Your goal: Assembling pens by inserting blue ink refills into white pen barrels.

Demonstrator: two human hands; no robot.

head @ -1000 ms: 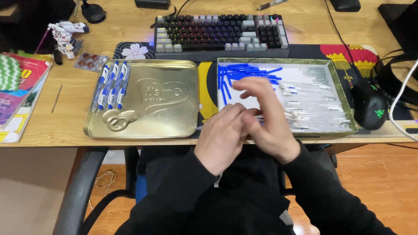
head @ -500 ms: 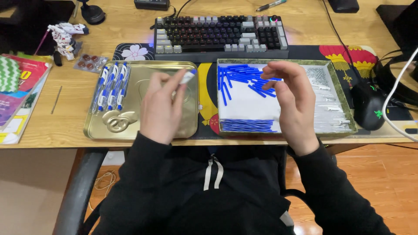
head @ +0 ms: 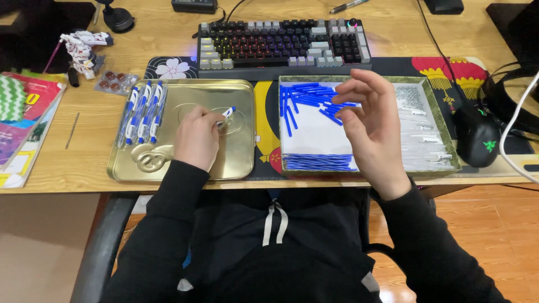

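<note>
Carefully, the left hand pinches 1 blue-and-white pen low over the gold tray, best laid parallel beside the pen row; the right hand hovers empty, fingers spread, over the blue refills.

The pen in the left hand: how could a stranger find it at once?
Find the gold metal tray left of the green box. The left hand holds a white-and-blue pen over its middle. The other assembled pens lie in a row at the tray's left edge.
</note>
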